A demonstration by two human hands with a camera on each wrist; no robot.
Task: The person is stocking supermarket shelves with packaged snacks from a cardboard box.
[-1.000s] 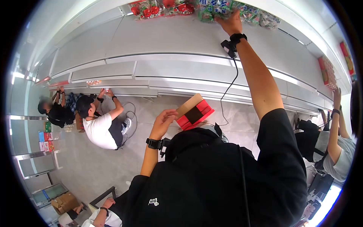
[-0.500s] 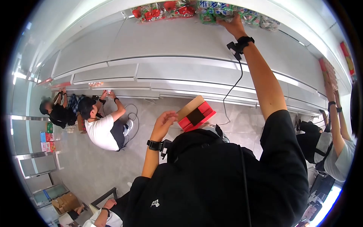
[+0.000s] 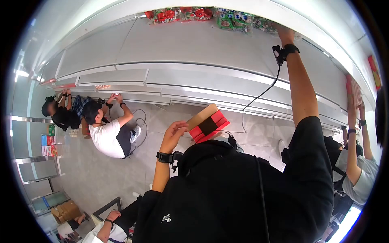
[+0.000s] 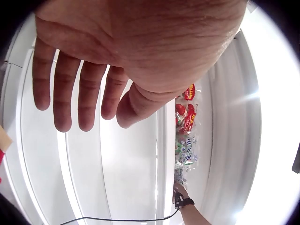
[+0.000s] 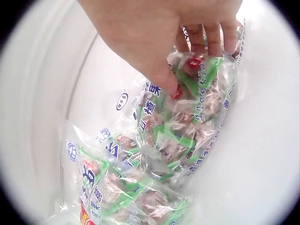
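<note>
In the right wrist view my right hand [image 5: 154, 37] rests on a clear bag of wrapped sweets [image 5: 187, 122] with green and blue print, thumb and fingers spread over its top end. A second such bag [image 5: 126, 197] lies beside it. The head view has the right hand [image 3: 286, 35] at the shelf's right part, its fingertips hidden. My left hand [image 3: 173, 135] hangs in the air near an open red box [image 3: 208, 123], holding nothing, its fingers loosely extended in the left wrist view. Red-printed bags [image 3: 164, 16] lie at the shelf's left.
White shelves [image 3: 178, 44] run across the front, their edges [image 3: 174, 65] stepping down. A cable [image 3: 261, 95] hangs from the right wrist. A person in white [image 3: 107, 135] crouches at left; others [image 3: 356, 162] reach toward a shelf at right. Cartons [image 3: 65, 210] stand at lower left.
My right hand has moved right along the shelf, from the front green-printed bag to the bags farther right. The left hand has stayed nearly still beside the red box.
</note>
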